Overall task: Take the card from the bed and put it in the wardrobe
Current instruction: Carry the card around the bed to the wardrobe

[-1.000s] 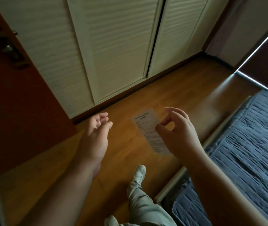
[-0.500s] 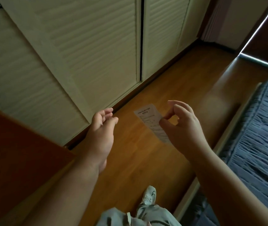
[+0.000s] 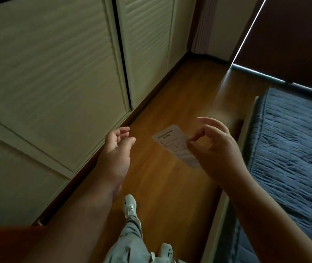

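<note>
right hand [image 3: 215, 149] pinches card [image 3: 176, 145]; left hand [image 3: 116, 152] hangs loosely open.

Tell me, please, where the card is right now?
The card is pinched in the right hand, above the wooden floor between wardrobe and bed.

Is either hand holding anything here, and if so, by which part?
The right hand pinches the card by its right long edge between thumb and fingertip. The left hand is empty.

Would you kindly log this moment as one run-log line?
right hand: pinching card | left hand: open, empty | wardrobe doors: closed | bed: right
</note>
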